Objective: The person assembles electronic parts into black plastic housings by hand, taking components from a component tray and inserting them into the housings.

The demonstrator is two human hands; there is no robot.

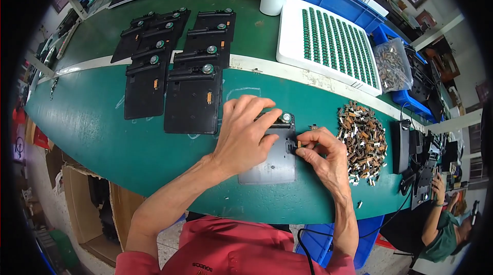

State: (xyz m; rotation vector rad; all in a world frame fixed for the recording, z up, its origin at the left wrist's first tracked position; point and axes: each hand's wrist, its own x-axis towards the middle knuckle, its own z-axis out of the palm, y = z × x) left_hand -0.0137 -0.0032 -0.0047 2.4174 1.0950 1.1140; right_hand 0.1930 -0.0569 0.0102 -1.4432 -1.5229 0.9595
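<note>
My right hand pinches a seemingly unfitted part beside the panel, my left hand spreads above it, fitted panels lie left of it, a pile right.

A head-worn fisheye looks down on the nearby green workbench.

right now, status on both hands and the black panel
Left hand open, over upper left of black panel. Right hand pinching small brown part at panel's right edge. Parts pile rightward, apart from panel.
</note>
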